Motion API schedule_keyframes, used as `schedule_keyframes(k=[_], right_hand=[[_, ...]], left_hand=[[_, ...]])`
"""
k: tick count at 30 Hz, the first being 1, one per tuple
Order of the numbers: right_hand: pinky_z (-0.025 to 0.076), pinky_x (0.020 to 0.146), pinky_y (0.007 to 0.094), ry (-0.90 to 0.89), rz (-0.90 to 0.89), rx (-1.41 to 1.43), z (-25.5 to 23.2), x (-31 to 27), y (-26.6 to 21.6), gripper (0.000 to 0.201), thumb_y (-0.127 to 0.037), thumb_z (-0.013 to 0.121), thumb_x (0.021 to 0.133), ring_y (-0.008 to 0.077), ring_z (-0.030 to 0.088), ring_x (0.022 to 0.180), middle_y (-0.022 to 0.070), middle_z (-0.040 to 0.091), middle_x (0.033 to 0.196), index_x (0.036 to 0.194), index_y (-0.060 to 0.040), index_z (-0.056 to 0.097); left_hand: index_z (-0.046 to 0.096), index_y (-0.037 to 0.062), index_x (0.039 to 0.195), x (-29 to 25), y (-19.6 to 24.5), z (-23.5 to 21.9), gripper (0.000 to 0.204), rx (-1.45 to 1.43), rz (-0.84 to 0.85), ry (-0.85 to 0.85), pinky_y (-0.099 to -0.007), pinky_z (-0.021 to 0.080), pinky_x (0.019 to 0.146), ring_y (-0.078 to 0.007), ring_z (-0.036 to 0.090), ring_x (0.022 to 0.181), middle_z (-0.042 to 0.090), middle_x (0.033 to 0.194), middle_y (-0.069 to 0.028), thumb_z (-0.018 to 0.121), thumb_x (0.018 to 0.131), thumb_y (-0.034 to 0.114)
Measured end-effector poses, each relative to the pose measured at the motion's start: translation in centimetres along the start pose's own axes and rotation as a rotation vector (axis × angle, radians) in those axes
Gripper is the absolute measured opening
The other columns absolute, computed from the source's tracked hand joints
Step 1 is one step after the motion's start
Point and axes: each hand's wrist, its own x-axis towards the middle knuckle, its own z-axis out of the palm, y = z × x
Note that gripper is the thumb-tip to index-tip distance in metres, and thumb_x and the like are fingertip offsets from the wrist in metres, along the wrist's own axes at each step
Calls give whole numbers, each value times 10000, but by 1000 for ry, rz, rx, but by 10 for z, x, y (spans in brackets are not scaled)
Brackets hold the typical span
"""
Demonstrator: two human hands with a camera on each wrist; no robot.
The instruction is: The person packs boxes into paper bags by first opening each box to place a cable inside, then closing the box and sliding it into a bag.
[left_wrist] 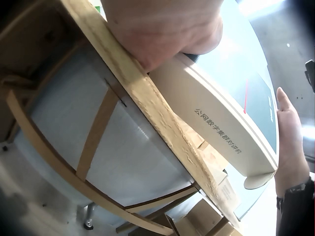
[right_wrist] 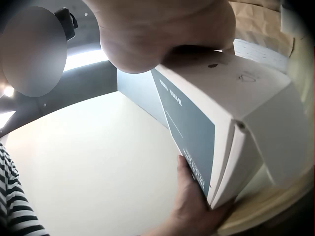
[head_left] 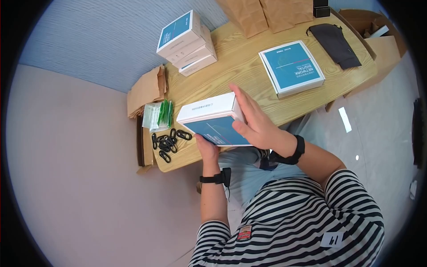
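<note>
A white box with a blue printed face (head_left: 218,129) is held tilted between both hands above the table's front edge. The left hand (head_left: 208,149) grips its lower left end, thumb on the blue face. At the right end the right hand (head_left: 258,124) holds it, thumb on the blue face and fingers along the far side. In the left wrist view, the box's narrow side (left_wrist: 211,118) with printed characters faces the camera, and a small flap stands out at its end. The right wrist view shows the box's white end (right_wrist: 231,78) and the left hand (right_wrist: 192,206) beneath.
Another blue-faced box (head_left: 293,69) lies on the table (head_left: 240,58), beside a dark pouch (head_left: 336,44). Stacked boxes (head_left: 189,42) stand at the back left. Black coiled cables (head_left: 167,144), green-and-clear packets (head_left: 158,115) and brown paper (head_left: 149,91) lie at the left. Paper bags (head_left: 271,13) stand behind.
</note>
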Motion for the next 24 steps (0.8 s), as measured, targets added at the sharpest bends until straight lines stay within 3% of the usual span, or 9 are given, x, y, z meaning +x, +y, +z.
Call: schedule_keyframes(k=[6, 8, 11, 13, 14, 17, 19, 21, 24], right_hand=[[251, 1219, 451, 56, 40, 129, -3, -22, 26, 804, -471, 458, 1066, 439, 315, 1493, 306, 295, 1603, 1606, 57, 182], [259, 1216, 443, 98, 17, 83, 3, -32, 30, 791, -464, 457, 1068, 429, 321, 1493, 298, 303, 1602, 1606, 52, 192], [290, 1203, 438, -30, 1, 20, 12, -40, 42, 743, -410, 487, 1064, 408, 350, 1480, 284, 337, 1586, 1594, 46, 237], [335, 1174, 428, 65, 106, 184, 14, -39, 46, 674, -357, 507, 1063, 378, 407, 1450, 260, 414, 1544, 1572, 34, 299], [427, 1077, 390, 157, 224, 170, 16, -35, 47, 576, -319, 552, 1055, 324, 543, 1303, 218, 542, 1407, 1498, 28, 430], [472, 967, 347, 31, 449, 155, -5, -30, 46, 509, -323, 585, 1048, 251, 606, 1132, 176, 604, 1263, 1403, 37, 531], [481, 891, 312, -24, 481, 93, -11, -28, 38, 472, -296, 644, 1024, 203, 607, 1019, 149, 611, 1197, 1347, 41, 577], [500, 881, 314, -179, 802, 419, -17, -21, 9, 483, -239, 684, 1001, 201, 624, 1044, 134, 617, 1211, 1383, 24, 551], [526, 859, 328, -16, 603, 692, 1, -31, 11, 546, -199, 742, 948, 223, 643, 1062, 122, 628, 1217, 1413, -6, 529]], left_hand=[[352, 71, 1564, 9, 10, 14, 724, -93, -89, 313, -426, 378, 1168, -295, 471, 1391, 473, 1543, -95, 272, 1087, 611], [358, 76, 1561, 8, 12, 15, 717, -100, -109, 286, -428, 375, 1170, -294, 462, 1398, 465, 1551, -92, 269, 1089, 608], [367, 83, 1557, 9, 13, 13, 708, -143, -142, 234, -429, 366, 1176, -290, 447, 1410, 453, 1560, -87, 266, 1090, 606], [369, 85, 1555, 9, 15, 14, 706, -173, -157, 219, -430, 362, 1179, -288, 440, 1414, 451, 1562, -87, 266, 1090, 606], [370, 86, 1554, 9, 18, 16, 706, -164, -151, 255, -431, 363, 1179, -288, 442, 1413, 448, 1563, -87, 263, 1090, 607], [364, 87, 1557, 8, 31, 25, 709, -218, -145, 301, -435, 365, 1178, -289, 445, 1408, 444, 1565, -87, 261, 1089, 609], [357, 86, 1561, 10, 31, 25, 711, -286, -145, 314, -437, 367, 1177, -291, 447, 1405, 442, 1565, -86, 261, 1089, 609], [343, 85, 1569, 10, 20, 17, 712, -208, -126, 306, -445, 354, 1181, -290, 446, 1403, 440, 1565, -91, 271, 1089, 606], [337, 70, 1568, 8, 15, 17, 689, -114, -209, 265, -449, 347, 1179, -284, 448, 1400, 447, 1556, -98, 293, 1101, 575]])
